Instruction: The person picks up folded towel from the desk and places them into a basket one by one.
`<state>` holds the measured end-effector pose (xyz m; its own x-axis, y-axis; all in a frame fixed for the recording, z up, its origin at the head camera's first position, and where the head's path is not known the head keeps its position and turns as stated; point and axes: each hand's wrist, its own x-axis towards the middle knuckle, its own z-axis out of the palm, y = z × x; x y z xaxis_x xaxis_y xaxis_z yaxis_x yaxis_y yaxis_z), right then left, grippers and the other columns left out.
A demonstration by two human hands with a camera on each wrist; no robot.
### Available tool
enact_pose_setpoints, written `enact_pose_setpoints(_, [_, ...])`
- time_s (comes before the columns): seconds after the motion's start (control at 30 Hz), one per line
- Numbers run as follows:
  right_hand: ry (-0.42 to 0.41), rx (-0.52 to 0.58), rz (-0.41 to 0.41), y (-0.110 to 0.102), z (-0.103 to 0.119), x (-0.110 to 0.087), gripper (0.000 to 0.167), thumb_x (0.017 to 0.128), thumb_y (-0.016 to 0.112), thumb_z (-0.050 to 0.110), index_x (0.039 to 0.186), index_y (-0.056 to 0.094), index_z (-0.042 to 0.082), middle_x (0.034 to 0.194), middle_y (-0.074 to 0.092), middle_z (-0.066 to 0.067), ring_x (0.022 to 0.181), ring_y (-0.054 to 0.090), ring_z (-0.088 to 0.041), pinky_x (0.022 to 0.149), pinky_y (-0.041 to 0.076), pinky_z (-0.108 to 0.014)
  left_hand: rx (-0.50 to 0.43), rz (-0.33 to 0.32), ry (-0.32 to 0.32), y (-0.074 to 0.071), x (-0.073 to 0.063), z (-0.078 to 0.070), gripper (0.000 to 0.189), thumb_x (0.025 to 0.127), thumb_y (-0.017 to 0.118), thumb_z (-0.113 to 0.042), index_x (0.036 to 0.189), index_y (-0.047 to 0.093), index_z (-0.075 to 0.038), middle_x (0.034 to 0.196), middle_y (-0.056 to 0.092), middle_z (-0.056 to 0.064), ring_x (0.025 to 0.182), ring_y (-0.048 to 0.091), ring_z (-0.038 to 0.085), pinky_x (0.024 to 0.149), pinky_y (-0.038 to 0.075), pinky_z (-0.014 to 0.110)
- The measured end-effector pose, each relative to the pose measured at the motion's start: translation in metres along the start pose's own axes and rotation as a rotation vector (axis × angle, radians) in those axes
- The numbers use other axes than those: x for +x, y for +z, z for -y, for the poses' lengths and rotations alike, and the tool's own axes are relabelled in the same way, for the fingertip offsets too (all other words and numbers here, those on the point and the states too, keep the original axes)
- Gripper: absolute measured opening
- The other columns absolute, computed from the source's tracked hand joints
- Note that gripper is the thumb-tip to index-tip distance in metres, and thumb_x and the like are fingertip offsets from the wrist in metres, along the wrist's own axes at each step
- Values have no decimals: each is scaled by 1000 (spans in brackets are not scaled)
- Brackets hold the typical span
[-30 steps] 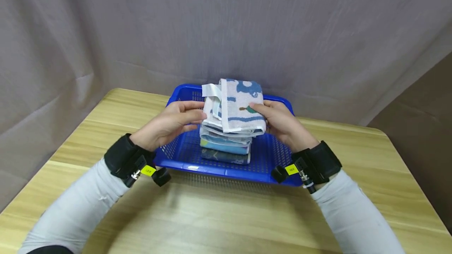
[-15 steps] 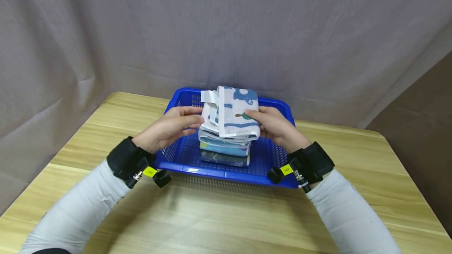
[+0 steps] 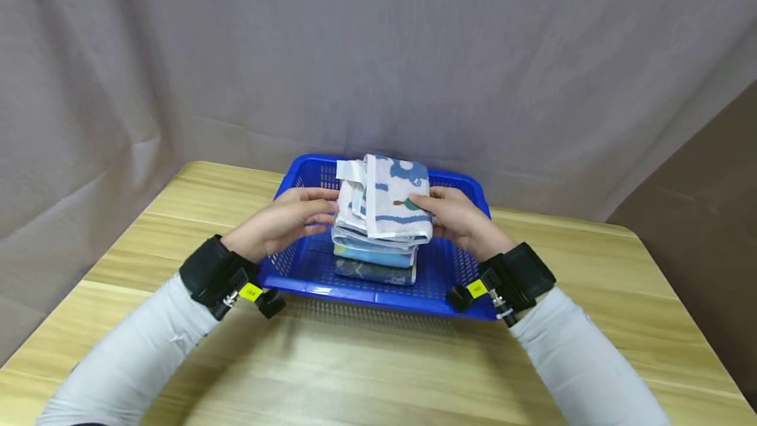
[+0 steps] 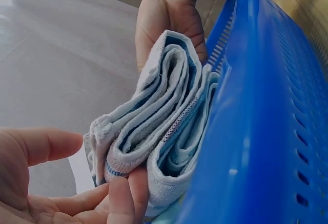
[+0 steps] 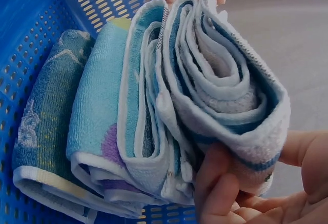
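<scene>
A folded white-and-blue patterned towel (image 3: 399,199) with a white label tops a stack in the blue basket (image 3: 378,296). My right hand (image 3: 464,221) grips its right side, thumb on the upper face, fingers tucked beneath. At the opposite edge is my left hand (image 3: 286,221); in the left wrist view its fingertips (image 4: 122,198) touch the folds while the thumb stands off. Under the top towel lie a light blue towel (image 5: 100,101) and a dark blue-green towel (image 5: 51,116), both folded. The right wrist view shows the folds of the stack pressed close together.
The basket, with slotted walls, stands on a wooden table (image 3: 331,373) near its back edge. A grey cloth (image 3: 378,51) hangs behind it. Black wrist straps with small cameras sit close over the basket's front rim.
The right hand has brought the white towel slightly left and down onto the stack. The left hand stays at the towel's left edge. The whole head view has shifted a little.
</scene>
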<state>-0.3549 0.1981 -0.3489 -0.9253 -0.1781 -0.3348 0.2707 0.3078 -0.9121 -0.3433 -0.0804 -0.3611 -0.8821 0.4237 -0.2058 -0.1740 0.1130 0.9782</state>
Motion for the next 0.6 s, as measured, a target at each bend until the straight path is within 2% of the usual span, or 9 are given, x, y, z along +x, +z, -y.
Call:
enact_pose_setpoints(0.13, [-5, -31, -5, -1, -3, 0, 44, 104, 53, 28, 137, 46, -1, 90, 62, 3, 70, 55, -6, 67, 50, -21, 13, 3, -11, 0, 3, 2, 53, 101, 51, -14, 150, 37, 1, 117, 56, 1, 98, 58, 10, 91, 48, 27])
enact_pose_setpoints(0.23, [-9, -55, 5, 0, -6, 0, 47, 104, 53, 27, 140, 43, -1, 96, 61, 1, 73, 51, -7, 70, 50, -23, 22, 7, -18, -1, 4, 4, 53, 102, 51, -16, 150, 37, -1, 118, 57, 2, 99, 59, 11, 89, 48, 27])
enact_pose_setpoints(0.47, [1, -105, 31, 4, -15, -1, 70, 103, 52, 32, 156, 19, 0, 131, 52, -15, 97, 51, -18, 86, 48, -30, 12, 16, -14, -2, 1, 10, 53, 102, 52, -17, 150, 37, -2, 125, 55, 6, 102, 60, 13, 86, 49, 25])
enact_pose_setpoints(0.6, [18, -117, 7, 3, -18, -2, 77, 103, 52, 35, 158, 10, 1, 143, 43, -21, 107, 49, -24, 97, 47, -38, 22, 15, 0, -3, -2, 12, 56, 102, 52, -19, 152, 33, 0, 135, 53, 13, 114, 59, 20, 91, 46, 28])
